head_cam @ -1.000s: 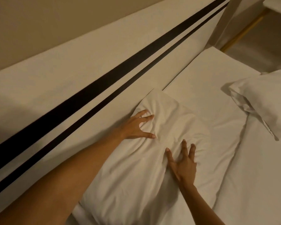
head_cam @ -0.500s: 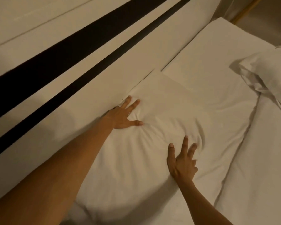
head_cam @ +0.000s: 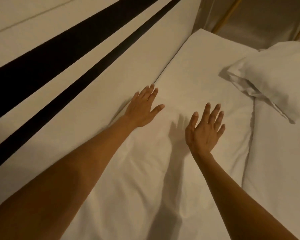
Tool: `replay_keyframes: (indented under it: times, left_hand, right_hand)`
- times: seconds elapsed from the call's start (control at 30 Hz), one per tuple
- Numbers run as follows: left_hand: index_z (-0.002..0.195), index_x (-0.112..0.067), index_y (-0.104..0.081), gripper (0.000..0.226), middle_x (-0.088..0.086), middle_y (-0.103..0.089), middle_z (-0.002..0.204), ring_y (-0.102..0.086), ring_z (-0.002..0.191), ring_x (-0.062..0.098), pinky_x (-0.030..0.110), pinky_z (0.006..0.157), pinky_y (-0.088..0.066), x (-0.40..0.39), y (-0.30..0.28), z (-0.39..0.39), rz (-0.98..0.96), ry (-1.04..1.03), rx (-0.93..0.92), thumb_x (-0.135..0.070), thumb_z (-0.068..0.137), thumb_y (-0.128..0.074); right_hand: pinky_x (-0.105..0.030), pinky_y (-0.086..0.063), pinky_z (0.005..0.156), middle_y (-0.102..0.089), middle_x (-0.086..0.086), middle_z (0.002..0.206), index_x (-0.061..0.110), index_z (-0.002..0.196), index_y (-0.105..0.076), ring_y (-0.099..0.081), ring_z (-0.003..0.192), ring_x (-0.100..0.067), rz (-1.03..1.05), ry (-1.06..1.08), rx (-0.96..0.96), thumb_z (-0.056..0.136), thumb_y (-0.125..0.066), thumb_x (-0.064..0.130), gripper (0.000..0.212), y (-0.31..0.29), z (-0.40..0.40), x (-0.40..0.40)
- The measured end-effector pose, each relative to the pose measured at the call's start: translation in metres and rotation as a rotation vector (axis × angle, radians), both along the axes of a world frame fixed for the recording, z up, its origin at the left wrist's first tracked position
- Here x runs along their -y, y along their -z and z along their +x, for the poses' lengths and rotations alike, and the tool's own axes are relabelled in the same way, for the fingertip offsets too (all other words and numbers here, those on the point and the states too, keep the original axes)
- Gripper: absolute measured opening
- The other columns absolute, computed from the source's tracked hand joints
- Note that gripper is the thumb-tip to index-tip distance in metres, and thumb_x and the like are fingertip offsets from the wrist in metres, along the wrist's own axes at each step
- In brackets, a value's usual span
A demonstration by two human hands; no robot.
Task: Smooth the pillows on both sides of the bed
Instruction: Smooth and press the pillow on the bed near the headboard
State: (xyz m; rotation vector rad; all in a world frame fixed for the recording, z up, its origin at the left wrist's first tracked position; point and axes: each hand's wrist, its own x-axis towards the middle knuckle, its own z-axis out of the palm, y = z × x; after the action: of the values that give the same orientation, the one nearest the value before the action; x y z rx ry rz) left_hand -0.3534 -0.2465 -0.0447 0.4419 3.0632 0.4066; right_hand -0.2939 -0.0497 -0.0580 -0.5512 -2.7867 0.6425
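Already both hands were spread flat, pinching nothing: the left hand (head_cam: 142, 110) lay on the near pillow (head_cam: 145, 170) at its far corner, hard against the headboard (head_cam: 76, 94), while the right hand (head_cam: 205, 129) seemed to hover just above the pillow's middle, casting a shadow beside it. That pillow lay along the headboard edge of the bed (head_cam: 206, 58); the second pillow (head_cam: 274, 75) sat well apart toward the far side, rumpled at its near corner. A risk, as I judged it, was that a hard sweep could drag the soft case into fresh creases or shove the pillow off line. Room was tight along the headboard, but open sheet lay between the two pillows.
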Motion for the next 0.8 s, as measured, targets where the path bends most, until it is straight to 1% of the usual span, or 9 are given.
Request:
replay_keyframes:
  times: [0.1, 0.2, 0.27, 0.37, 0.47, 0.6, 0.67, 0.73, 0.8]
  left_hand:
    - [0.156, -0.02, -0.011, 0.067, 0.0, 0.001, 0.164, 0.002, 0.151, 0.017, 0.038, 0.122, 0.0, -0.008, 0.041, -0.011, 0.036, 0.023, -0.004, -0.054, 0.099, -0.025]
    - [0.155, -0.03, -0.002, 0.065, -0.004, 0.007, 0.163, 0.004, 0.151, 0.013, 0.036, 0.123, 0.001, -0.007, 0.097, -0.007, -0.055, 0.054, 0.169, -0.057, 0.098, -0.016]
    - [0.155, -0.032, 0.0, 0.065, -0.005, 0.007, 0.163, 0.003, 0.151, 0.012, 0.036, 0.123, 0.002, -0.008, 0.117, -0.013, -0.059, 0.037, 0.163, -0.058, 0.098, -0.015]
    - [0.155, -0.032, -0.001, 0.065, -0.004, 0.006, 0.164, 0.003, 0.151, 0.013, 0.037, 0.122, 0.002, -0.01, 0.111, -0.03, -0.082, 0.032, 0.19, -0.059, 0.098, -0.015]
    - [0.156, -0.027, -0.003, 0.065, -0.002, 0.005, 0.164, 0.004, 0.151, 0.015, 0.04, 0.121, 0.003, -0.014, 0.084, -0.034, -0.093, 0.036, 0.238, -0.057, 0.099, -0.016]
    - [0.156, -0.022, -0.008, 0.064, -0.004, 0.003, 0.163, 0.005, 0.151, 0.012, 0.038, 0.121, 0.004, -0.008, 0.032, -0.02, 0.056, 0.023, 0.005, -0.051, 0.101, -0.022]
    - [0.155, -0.023, -0.01, 0.065, -0.007, 0.002, 0.163, 0.004, 0.151, 0.011, 0.037, 0.121, 0.004, 0.006, 0.03, -0.002, 0.111, -0.008, -0.052, -0.053, 0.1, -0.023]
    - [0.155, -0.025, -0.008, 0.072, -0.008, 0.003, 0.163, 0.003, 0.151, 0.011, 0.036, 0.121, 0.004, 0.02, 0.054, 0.028, 0.071, -0.032, 0.04, -0.063, 0.094, -0.015]
    - [0.155, -0.027, 0.001, 0.082, -0.009, 0.008, 0.162, 0.004, 0.151, 0.01, 0.035, 0.121, 0.004, 0.026, 0.088, 0.055, -0.017, -0.029, 0.175, -0.069, 0.084, 0.0]
  right_hand:
    - [-0.045, 0.004, 0.119, 0.004, 0.0, 0.163, 0.028, 0.155, -0.009, 0.004, 0.151, -0.021, -0.017, -0.016, -0.027, 0.101, -0.019, 0.046, 0.057, 0.035, -0.006, 0.012]
    - [-0.044, 0.002, 0.121, 0.002, 0.001, 0.163, 0.03, 0.154, -0.004, 0.001, 0.15, -0.019, -0.029, -0.119, 0.215, 0.099, -0.015, 0.048, 0.059, 0.096, 0.011, 0.016]
    - [-0.043, 0.002, 0.121, 0.001, 0.001, 0.163, 0.032, 0.154, -0.003, 0.001, 0.15, -0.019, -0.004, -0.115, 0.24, 0.099, -0.015, 0.048, 0.059, 0.119, 0.008, 0.01]
    - [-0.044, 0.0, 0.121, -0.003, -0.003, 0.163, 0.03, 0.155, -0.007, -0.002, 0.15, -0.021, -0.01, -0.111, 0.26, 0.098, -0.017, 0.048, 0.06, 0.114, -0.013, 0.004]
    - [-0.048, -0.001, 0.121, -0.007, -0.005, 0.163, 0.027, 0.154, -0.014, -0.004, 0.15, -0.024, -0.062, -0.136, 0.284, 0.098, -0.018, 0.048, 0.06, 0.085, -0.025, -0.003]
    - [-0.045, -0.001, 0.12, -0.007, -0.002, 0.163, 0.026, 0.154, -0.019, -0.003, 0.151, -0.02, -0.065, -0.031, -0.045, 0.101, -0.024, 0.044, 0.056, 0.033, -0.016, -0.013]
    - [-0.043, -0.004, 0.12, -0.01, -0.002, 0.163, 0.024, 0.153, -0.022, -0.006, 0.15, -0.019, -0.105, 0.038, -0.158, 0.101, -0.026, 0.041, 0.055, 0.032, 0.005, -0.006]
    - [-0.044, -0.007, 0.12, -0.012, -0.005, 0.162, 0.022, 0.153, -0.021, -0.008, 0.15, -0.02, -0.102, -0.024, -0.09, 0.099, -0.023, 0.041, 0.057, 0.056, 0.038, 0.011]
    - [-0.046, -0.002, 0.121, -0.004, -0.002, 0.163, 0.026, 0.154, -0.007, -0.001, 0.151, -0.017, -0.074, -0.178, 0.115, 0.099, -0.015, 0.041, 0.058, 0.091, 0.065, 0.023]
